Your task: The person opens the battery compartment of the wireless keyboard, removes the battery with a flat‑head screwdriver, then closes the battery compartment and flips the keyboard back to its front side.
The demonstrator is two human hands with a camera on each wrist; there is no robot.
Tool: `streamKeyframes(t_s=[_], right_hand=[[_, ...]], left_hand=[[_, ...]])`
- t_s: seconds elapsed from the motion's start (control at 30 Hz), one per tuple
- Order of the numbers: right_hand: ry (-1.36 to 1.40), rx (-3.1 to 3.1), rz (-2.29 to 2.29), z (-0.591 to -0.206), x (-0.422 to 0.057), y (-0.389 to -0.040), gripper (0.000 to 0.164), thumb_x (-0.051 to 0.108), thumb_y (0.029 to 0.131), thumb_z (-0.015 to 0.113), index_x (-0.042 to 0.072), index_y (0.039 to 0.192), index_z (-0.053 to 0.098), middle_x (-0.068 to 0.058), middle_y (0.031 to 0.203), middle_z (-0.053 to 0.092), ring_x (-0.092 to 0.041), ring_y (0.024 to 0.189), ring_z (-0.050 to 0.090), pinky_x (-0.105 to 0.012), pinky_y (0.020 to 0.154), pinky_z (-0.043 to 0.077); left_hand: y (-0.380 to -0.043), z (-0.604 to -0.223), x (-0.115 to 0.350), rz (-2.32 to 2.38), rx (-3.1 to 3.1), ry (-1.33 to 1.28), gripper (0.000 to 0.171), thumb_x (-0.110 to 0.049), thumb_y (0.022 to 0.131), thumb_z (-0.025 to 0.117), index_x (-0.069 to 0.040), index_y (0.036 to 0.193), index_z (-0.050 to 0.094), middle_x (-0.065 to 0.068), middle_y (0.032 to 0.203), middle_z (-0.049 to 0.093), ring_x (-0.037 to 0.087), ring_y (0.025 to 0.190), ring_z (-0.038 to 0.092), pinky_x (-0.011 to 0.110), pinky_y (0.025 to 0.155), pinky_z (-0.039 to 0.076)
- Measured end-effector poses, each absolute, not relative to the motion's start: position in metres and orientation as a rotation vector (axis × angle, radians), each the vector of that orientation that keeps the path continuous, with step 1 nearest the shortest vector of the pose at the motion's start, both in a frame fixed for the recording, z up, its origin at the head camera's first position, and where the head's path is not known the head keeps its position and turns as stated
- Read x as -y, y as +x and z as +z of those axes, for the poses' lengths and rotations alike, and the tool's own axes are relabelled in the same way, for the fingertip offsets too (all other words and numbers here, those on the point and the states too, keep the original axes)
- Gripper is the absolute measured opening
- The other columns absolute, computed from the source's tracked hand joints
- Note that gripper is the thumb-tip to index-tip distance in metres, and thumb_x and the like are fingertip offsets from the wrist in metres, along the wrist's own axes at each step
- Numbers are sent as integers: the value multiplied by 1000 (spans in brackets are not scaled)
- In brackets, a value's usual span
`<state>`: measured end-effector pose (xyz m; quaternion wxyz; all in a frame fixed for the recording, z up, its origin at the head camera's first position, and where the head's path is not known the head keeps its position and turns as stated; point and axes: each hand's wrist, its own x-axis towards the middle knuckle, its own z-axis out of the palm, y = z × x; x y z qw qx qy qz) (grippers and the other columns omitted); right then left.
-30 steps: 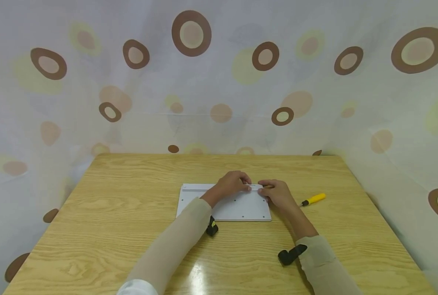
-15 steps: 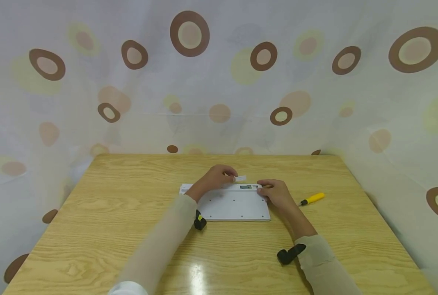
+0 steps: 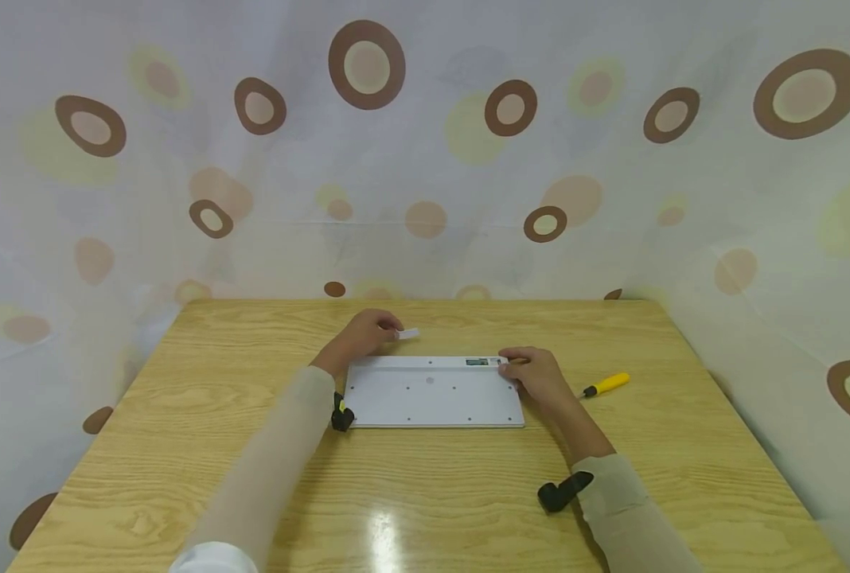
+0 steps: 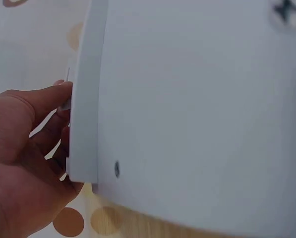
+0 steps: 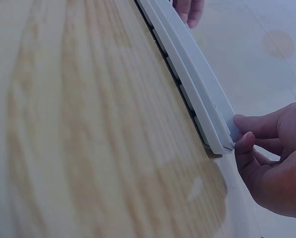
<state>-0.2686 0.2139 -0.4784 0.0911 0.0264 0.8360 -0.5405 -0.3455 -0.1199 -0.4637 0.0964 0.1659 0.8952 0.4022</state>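
Note:
A white keyboard [image 3: 396, 402] lies face down, its screwed back upward; dark gaps between keys show along its underside in the right wrist view. Near its far right corner a battery compartment [image 3: 477, 362] stands uncovered, with something greenish inside. My left hand [image 3: 362, 334] pinches a small white battery cover [image 3: 408, 333] beyond the keyboard's far left part. In the left wrist view, the keyboard's raised edge [image 4: 86, 124] hides those fingertips and most of the cover. At the far right corner, my right hand [image 3: 537, 376] holds the keyboard between thumb and fingers.
To the right of the right hand lies a screwdriver [image 3: 607, 386] with a yellow and black handle. The wooden table [image 3: 468, 493] ends at a patterned cloth [image 3: 425, 159] behind and at both sides. Black wrist cameras sit on both sleeves.
My left hand has lifted the battery cover off the keyboard and carried it left, exposing the compartment. The right hand has stayed at the corner.

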Motion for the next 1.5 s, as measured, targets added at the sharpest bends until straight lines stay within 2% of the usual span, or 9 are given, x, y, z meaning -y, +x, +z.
streamKeyframes(t_s=[0.27, 0.63, 0.9, 1.2, 1.5], right_hand=[[100, -2489, -1597, -479, -213, -270, 38, 15, 98, 65, 6, 135, 63, -17, 126, 61, -21, 90, 56, -26, 73, 49], [126, -2488, -1594, -479, -212, -270, 36, 14, 98, 66, 7, 133, 64, -16, 127, 62, -21, 91, 56, -25, 73, 49], [122, -2491, -1595, -479, -212, -269, 37, 14, 98, 66, 6, 134, 64, -16, 129, 62, -22, 94, 56, -26, 75, 48], [117, -2497, -1596, -480, -214, -270, 37, 15, 98, 66, 5, 134, 64, -17, 127, 63, -20, 90, 56, -25, 73, 48], [118, -2484, -1627, -481, -214, -270, 36, 13, 97, 67, 5, 133, 64, -16, 118, 63, -18, 81, 56, -25, 69, 48]], left_hand=[[-354, -476, 141, 1054, -2712, 431, 19, -12, 100, 59, -8, 115, 71, 10, 118, 67, 24, 106, 59, 41, 99, 47], [-345, -467, 143, 941, -2730, 357, 20, -14, 102, 59, -10, 118, 70, 10, 120, 68, 25, 106, 58, 43, 100, 47], [-345, -463, 142, 1004, -2725, 393, 28, -21, 103, 57, -9, 126, 68, 14, 133, 62, 31, 121, 57, 47, 102, 47], [-338, -459, 117, 1039, -2675, 558, 28, -23, 101, 62, -9, 124, 69, 9, 122, 65, 24, 103, 57, 41, 91, 48], [-324, -455, 76, 1112, -2627, 653, 26, -21, 99, 65, -8, 122, 71, 6, 115, 68, 21, 97, 58, 36, 86, 48]])
